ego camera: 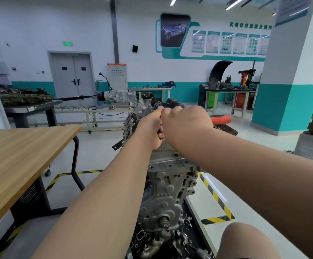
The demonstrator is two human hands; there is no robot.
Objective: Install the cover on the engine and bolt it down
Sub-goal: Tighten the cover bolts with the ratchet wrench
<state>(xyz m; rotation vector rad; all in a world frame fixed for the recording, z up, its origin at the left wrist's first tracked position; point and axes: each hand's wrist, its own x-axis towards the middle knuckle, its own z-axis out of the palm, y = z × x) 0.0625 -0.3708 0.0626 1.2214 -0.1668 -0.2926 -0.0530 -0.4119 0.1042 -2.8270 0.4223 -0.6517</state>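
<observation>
Both hands work on top of the engine, seating the cover or starting a bolt.

Head view: the engine stands upright in the near centre, to the right of a wooden surface. Both arms reach to its top. The left hand is clenched around a dark part there, which I take to be the cover; its far edge shows just beyond the knuckles. The right hand touches the left, fingers curled downward, but whether it holds anything is hidden. An orange handle pokes out to the right behind it. No bolt can be made out. The step looks like seating or first fastening. Next, the cover's holes need lining up and the bolts threading by fingers before tightening.
</observation>
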